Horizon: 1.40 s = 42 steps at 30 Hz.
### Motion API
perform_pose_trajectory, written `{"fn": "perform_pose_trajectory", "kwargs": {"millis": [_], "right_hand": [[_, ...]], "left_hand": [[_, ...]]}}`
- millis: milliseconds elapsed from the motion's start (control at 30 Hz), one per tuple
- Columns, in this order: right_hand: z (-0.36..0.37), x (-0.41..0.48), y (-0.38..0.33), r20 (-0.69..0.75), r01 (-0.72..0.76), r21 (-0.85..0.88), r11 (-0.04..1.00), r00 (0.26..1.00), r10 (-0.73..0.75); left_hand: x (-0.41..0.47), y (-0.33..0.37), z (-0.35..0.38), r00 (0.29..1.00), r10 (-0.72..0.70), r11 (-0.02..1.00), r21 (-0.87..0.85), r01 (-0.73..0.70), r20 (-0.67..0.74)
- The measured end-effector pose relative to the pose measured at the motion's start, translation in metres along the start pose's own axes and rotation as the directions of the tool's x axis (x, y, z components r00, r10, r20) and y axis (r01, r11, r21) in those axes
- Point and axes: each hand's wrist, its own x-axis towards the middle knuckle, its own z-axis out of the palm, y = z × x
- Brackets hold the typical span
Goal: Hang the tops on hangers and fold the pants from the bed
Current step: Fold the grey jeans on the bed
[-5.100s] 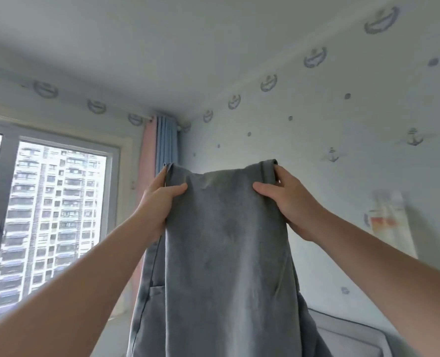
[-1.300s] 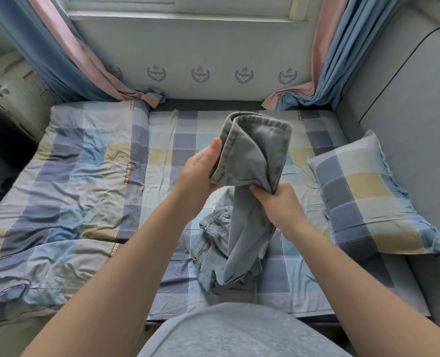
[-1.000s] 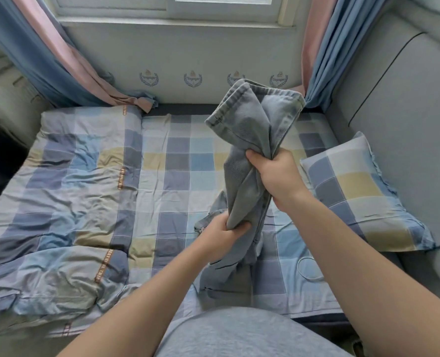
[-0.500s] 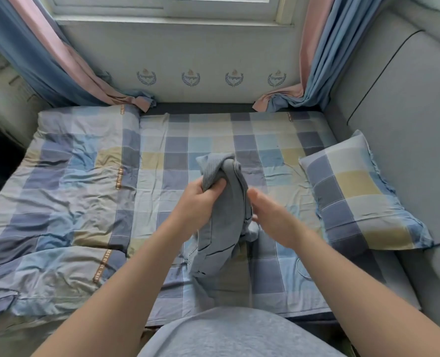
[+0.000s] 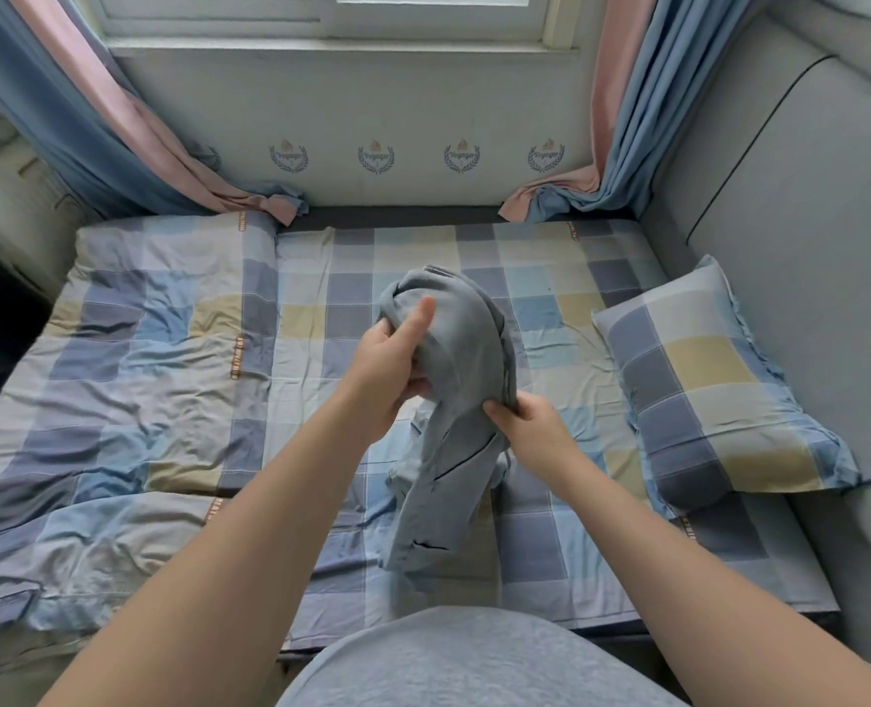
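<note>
Both hands grip the grey pants (image 5: 453,400) over the bed's (image 5: 550,278) middle: left hand (image 5: 390,372) high, right hand (image 5: 535,433) lower. You're mid-fold. Next, lay them flat and square the halves.

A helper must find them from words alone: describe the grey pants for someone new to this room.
Find the checked bed under the window. Over its middle, the left hand and right hand hold the pants, a bunched bundle hanging down toward it. They are plain grey; the pillow and quilt on either side are checked.
</note>
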Motion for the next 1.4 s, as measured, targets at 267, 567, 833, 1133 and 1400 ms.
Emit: {"fn": "perform_pose_trajectory", "kwargs": {"millis": [267, 567, 833, 1133, 1400], "right_hand": [[-0.013, 0.012, -0.073, -0.209, 0.180, 0.153, 0.972, 0.967, -0.147], [-0.015, 0.017, -0.076, -0.038, 0.188, 0.198, 0.962, 0.982, -0.185], [-0.003, -0.001, 0.004, 0.363, -0.115, 0.040, 0.993, 0.927, 0.092], [0.010, 0.011, 0.009, -0.005, -0.094, 0.007, 0.996, 0.996, 0.094], [-0.010, 0.025, -0.053, -0.168, -0.031, 0.310, 0.950, 0.982, 0.086]], "left_hand": [[-0.004, -0.061, -0.008, 0.969, -0.043, 0.939, 0.341, -0.043, 0.242], [-0.001, -0.063, -0.007, 0.997, 0.055, 0.953, 0.295, -0.071, 0.062], [-0.001, -0.008, -0.003, 0.997, 0.065, 0.997, -0.049, -0.067, -0.038], [0.012, 0.000, -0.008, 0.996, -0.026, 0.987, -0.162, 0.012, -0.082], [-0.005, -0.072, -0.022, 0.955, -0.235, 0.888, 0.438, 0.136, 0.180]]}}
